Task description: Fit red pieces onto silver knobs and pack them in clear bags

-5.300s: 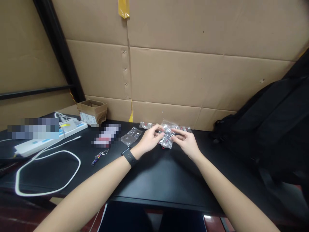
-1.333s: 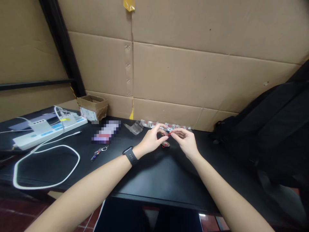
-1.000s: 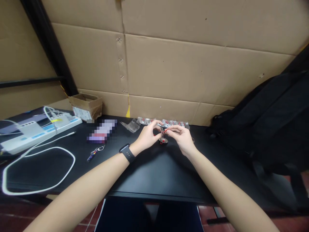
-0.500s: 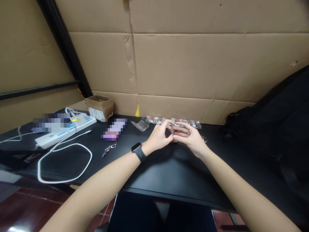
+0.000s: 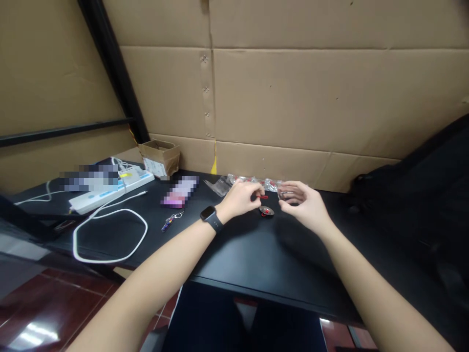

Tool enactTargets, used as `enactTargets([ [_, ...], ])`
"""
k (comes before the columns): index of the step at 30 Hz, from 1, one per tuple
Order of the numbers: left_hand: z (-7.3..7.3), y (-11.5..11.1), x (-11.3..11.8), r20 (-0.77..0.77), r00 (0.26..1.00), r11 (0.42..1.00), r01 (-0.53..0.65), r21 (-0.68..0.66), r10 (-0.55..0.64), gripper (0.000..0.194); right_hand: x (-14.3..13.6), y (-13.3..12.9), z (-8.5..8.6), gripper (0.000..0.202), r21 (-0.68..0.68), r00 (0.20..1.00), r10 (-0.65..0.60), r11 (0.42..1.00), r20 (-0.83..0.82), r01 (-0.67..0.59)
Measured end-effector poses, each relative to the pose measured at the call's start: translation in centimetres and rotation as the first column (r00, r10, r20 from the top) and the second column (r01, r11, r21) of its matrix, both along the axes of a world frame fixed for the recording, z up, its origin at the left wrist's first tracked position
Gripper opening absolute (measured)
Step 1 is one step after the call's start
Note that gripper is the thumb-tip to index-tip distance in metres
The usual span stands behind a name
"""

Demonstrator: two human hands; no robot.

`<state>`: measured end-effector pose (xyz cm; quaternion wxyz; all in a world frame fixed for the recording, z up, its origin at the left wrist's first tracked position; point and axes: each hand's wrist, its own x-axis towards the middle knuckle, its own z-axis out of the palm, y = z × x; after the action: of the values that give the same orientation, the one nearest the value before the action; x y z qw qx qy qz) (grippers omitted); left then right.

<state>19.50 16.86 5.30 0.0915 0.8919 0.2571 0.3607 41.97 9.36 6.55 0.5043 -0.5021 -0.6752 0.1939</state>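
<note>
My left hand [image 5: 242, 198], with a dark watch on its wrist, is closed in a pinch at a red cord [image 5: 262, 197], whose loop sticks out past the fingertips. Just below those fingertips is a small round metal disc [image 5: 267, 211], like a finger cymbal, with red cord at its middle. Whether it rests on the table or hangs from the cord, I cannot tell. To the right, my right hand [image 5: 301, 201] has its fingers curved towards the thumb. A thin edge shows at these fingertips, too small to name.
Clear plastic packets [image 5: 271, 185] with red and silver contents line the back of the black table [image 5: 234, 259]. At left are a white power strip [image 5: 88, 200], a looped white cable [image 5: 110, 260], a keychain [image 5: 169, 222] and a small cardboard box [image 5: 161, 154]. Black fabric [image 5: 421, 195] covers the right side.
My hands have moved apart, the right one shifting to the right. The metal disc, mostly hidden between them before, now shows in the gap. The view has turned slightly left.
</note>
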Motion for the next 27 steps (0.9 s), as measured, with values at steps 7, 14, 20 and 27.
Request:
enactTargets([
  [7,-1.5,4.5,-4.3,-0.119,0.991,0.998,-0.056,0.003,0.056,0.015,7.5,0.6,1.1,0.046,-0.023,0.891,-0.212,0.97,0.401,0.241],
  [14,-2.9,5.3,-3.6,-0.108,0.993,0.997,0.047,-0.057,-0.053,0.015,12.3,1.6,-0.6,0.038,-0.171,0.771,-0.147,0.934,0.62,0.315],
  [20,-3.5,4.2,-1.5,-0.107,0.989,0.994,0.099,-0.039,-0.103,0.019,13.1,1.8,-1.3,0.041,-0.261,0.816,-0.062,0.931,0.575,0.255],
  [27,-3.9,3.6,-1.0,-0.183,0.972,0.988,0.132,-0.08,-0.145,0.028,13.0,1.8,-1.5,0.033,-0.305,0.795,-0.004,0.922,0.607,0.238],
])
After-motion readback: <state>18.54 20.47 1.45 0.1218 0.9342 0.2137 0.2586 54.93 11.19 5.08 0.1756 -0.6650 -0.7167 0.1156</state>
